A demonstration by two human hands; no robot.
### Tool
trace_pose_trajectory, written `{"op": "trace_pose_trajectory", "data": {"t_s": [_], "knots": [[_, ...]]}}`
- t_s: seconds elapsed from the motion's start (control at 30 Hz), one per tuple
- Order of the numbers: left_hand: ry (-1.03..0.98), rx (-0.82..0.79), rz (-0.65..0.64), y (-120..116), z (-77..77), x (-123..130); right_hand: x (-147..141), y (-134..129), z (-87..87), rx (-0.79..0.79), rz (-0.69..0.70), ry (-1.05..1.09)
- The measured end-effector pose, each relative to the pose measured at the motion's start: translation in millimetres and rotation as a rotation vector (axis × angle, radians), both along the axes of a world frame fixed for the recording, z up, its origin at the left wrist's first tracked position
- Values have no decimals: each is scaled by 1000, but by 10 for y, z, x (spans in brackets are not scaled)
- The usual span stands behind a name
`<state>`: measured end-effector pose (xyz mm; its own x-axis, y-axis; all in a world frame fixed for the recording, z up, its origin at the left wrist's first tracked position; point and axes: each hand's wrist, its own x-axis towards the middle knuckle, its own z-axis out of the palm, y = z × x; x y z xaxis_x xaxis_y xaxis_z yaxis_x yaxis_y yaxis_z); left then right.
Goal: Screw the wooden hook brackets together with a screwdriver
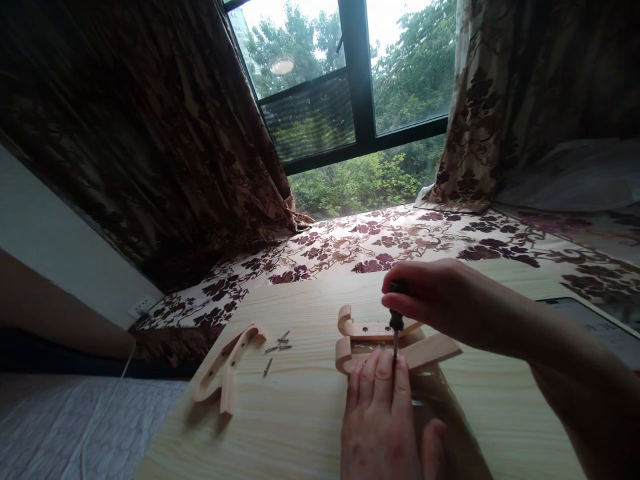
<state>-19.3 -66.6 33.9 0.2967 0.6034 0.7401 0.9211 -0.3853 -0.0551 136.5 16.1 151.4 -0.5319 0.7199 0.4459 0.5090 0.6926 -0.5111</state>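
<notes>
My right hand (pixel 425 287) is closed around the black handle of a screwdriver (pixel 397 320), held upright with its shaft pointing down. The tip is hidden beside the fingers of my left hand (pixel 380 420). That hand lies flat, fingertips pressing on a pale wooden hook (pixel 430 352) with a curled end. Just behind it is a second wooden hook (pixel 370 331) with dark holes or screw heads in it. A shiny brownish transparent sheet (pixel 445 413) lies under the front hook and my left hand.
Several screws (pixel 281 343) lie loose on the wooden board (pixel 300 413). Left of them are more curved wooden hooks (pixel 233 367). A phone or tablet (pixel 590 327) is at the right edge. Behind the board, a flowered cloth (pixel 345 247) covers the sill below the window (pixel 365 100).
</notes>
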Motion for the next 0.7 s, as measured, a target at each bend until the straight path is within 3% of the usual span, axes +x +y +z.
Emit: {"op": "trace_pose_trajectory", "data": {"t_s": [0.1,0.33,0.7], "knots": [[-4,20,-3,22,21,2,13,12,-11,-2,-21,4],[11,32,-5,-9,35,12,65,-32,-15,-16,77,58],[14,37,-14,14,49,3,18,0,-3,30,36,38]]}}
